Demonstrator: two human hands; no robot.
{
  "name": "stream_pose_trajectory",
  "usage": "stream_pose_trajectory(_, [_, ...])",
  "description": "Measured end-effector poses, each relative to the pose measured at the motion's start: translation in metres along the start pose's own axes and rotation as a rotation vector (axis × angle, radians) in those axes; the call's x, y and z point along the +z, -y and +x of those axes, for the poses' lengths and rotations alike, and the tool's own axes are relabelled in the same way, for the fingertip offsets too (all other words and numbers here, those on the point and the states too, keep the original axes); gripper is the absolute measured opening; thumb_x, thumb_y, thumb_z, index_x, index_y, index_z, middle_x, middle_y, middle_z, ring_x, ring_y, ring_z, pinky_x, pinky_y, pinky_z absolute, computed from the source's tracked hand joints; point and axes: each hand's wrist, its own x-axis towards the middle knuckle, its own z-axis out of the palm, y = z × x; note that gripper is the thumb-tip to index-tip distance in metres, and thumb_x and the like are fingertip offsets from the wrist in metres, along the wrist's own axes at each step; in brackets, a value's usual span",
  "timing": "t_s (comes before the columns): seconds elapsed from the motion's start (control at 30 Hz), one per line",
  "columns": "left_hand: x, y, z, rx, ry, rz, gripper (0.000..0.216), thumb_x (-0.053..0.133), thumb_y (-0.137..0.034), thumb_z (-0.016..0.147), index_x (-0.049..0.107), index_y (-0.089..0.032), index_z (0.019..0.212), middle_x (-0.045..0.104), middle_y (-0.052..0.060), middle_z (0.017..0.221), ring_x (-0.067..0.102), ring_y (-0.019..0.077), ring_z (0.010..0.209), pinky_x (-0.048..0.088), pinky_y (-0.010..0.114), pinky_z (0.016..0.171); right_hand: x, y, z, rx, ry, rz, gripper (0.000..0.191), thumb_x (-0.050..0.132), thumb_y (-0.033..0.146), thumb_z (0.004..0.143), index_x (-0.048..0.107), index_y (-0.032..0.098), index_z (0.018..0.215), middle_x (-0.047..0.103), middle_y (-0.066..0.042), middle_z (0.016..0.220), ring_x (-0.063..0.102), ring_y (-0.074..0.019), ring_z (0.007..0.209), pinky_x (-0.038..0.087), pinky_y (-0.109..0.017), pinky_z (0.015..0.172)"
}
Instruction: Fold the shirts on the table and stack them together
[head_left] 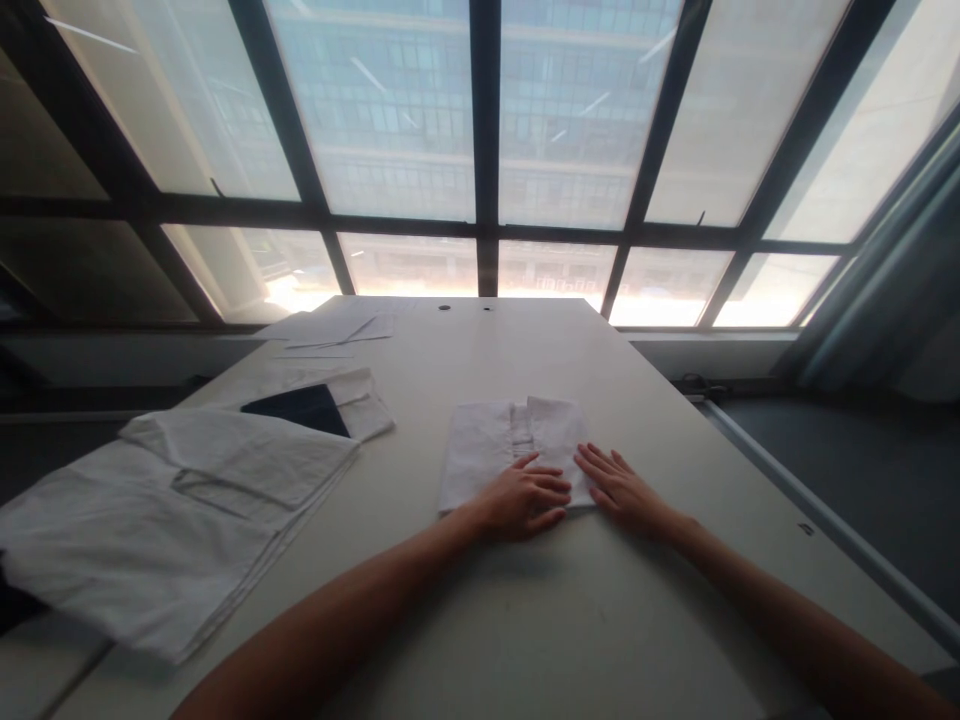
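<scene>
A folded white garment (480, 440) lies flat on the white table (525, 620), with a gathered strip and a flap along its middle. My left hand (525, 495) rests palm down on its near edge, fingers stretched toward the right. On the garment's right edge lies my right hand (619, 490), also flat, with its fingers extended and slightly spread. The two hands are close together but apart. Neither one grips the cloth. Part of the near edge is hidden under the left hand.
To the left, a larger pile of white cloth (225, 500) reaches over the table's side. Behind it lies a dark blue flat item (304, 408). Sheets of paper (337, 330) are at the far left. Windows (375, 120) stand beyond the far edge, and a curtain (892, 290) hangs at right.
</scene>
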Motion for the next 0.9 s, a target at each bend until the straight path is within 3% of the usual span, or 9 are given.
stream_pose_trajectory(0.1, [0.001,-0.001,0.001,0.039,-0.025,-0.077,0.029,0.046,-0.033,0.103,0.072,-0.026,0.115,0.072,0.005,0.123,0.06,0.0192,0.125,0.031,0.039,0.118,-0.005,0.007,0.016,0.109,-0.072,0.062,0.052,0.03,0.033,0.102,0.046,0.02,0.15,0.034,-0.009,0.16,0.024,-0.0214,0.151,0.015,-0.048,0.123])
stream_pose_trajectory(0.2, [0.002,0.0,0.003,0.081,-0.028,-0.154,0.032,0.045,-0.032,0.103,0.07,-0.022,0.121,0.069,0.007,0.128,0.06,0.0194,0.126,0.042,0.033,0.111,-0.008,0.02,0.05,0.184,-0.148,0.069,0.054,0.03,0.032,0.102,0.045,0.015,0.151,0.035,-0.013,0.16,0.026,-0.0229,0.15,0.019,-0.046,0.122])
stream_pose_trajectory(0.33, [0.0,0.001,0.004,0.09,-0.002,-0.217,0.035,0.046,-0.031,0.102,0.066,-0.02,0.129,0.067,0.01,0.132,0.058,0.021,0.128,0.043,0.034,0.111,-0.001,0.039,0.111,0.147,-0.101,0.059,0.056,0.03,0.034,0.103,0.037,0.015,0.155,0.024,-0.012,0.164,0.017,-0.0229,0.152,0.018,-0.046,0.121])
stream_pose_trajectory(0.47, [0.002,0.001,0.003,0.078,0.024,-0.247,0.038,0.048,-0.033,0.102,0.064,-0.02,0.133,0.065,0.01,0.134,0.056,0.0223,0.131,0.04,0.036,0.114,0.014,0.045,0.158,0.155,-0.075,-0.047,0.059,0.03,0.04,0.104,0.031,0.013,0.156,0.023,-0.015,0.164,0.014,-0.0265,0.153,0.011,-0.054,0.121])
stream_pose_trajectory(0.6, [0.002,-0.003,0.002,0.069,0.029,-0.269,0.037,0.05,-0.034,0.101,0.064,-0.02,0.132,0.064,0.01,0.136,0.054,0.0236,0.133,0.036,0.038,0.117,0.023,0.041,0.177,0.141,-0.072,-0.074,0.06,0.031,0.042,0.104,0.032,0.011,0.155,0.026,-0.017,0.163,0.016,-0.0267,0.152,0.011,-0.054,0.121])
stream_pose_trajectory(0.7, [-0.013,-0.003,0.002,0.047,0.047,-0.333,0.035,0.05,-0.034,0.102,0.067,-0.02,0.128,0.067,0.009,0.132,0.061,0.0222,0.124,0.043,0.034,0.111,0.025,0.038,0.177,0.134,-0.095,-0.088,0.058,0.028,0.041,0.105,0.033,0.012,0.155,0.028,-0.016,0.163,0.017,-0.0258,0.152,0.011,-0.052,0.121])
stream_pose_trajectory(0.8, [-0.032,0.011,0.002,-0.137,-0.085,-0.329,0.037,0.043,-0.038,0.104,0.073,-0.019,0.116,0.075,0.006,0.113,0.071,0.0193,0.104,0.052,0.029,0.098,0.025,0.038,0.174,0.134,-0.12,-0.095,0.058,0.026,0.038,0.105,0.034,0.011,0.155,0.03,-0.017,0.162,0.02,-0.0255,0.152,0.012,-0.05,0.121])
stream_pose_trajectory(0.9, [-0.037,0.035,0.0,-0.448,-0.333,-0.073,0.042,0.037,-0.037,0.105,0.071,-0.017,0.118,0.072,0.01,0.121,0.066,0.0223,0.115,0.047,0.034,0.104,0.026,0.038,0.172,0.123,-0.14,-0.072,0.057,0.025,0.035,0.104,0.035,0.008,0.154,0.033,-0.017,0.16,0.022,-0.0248,0.151,0.014,-0.048,0.122])
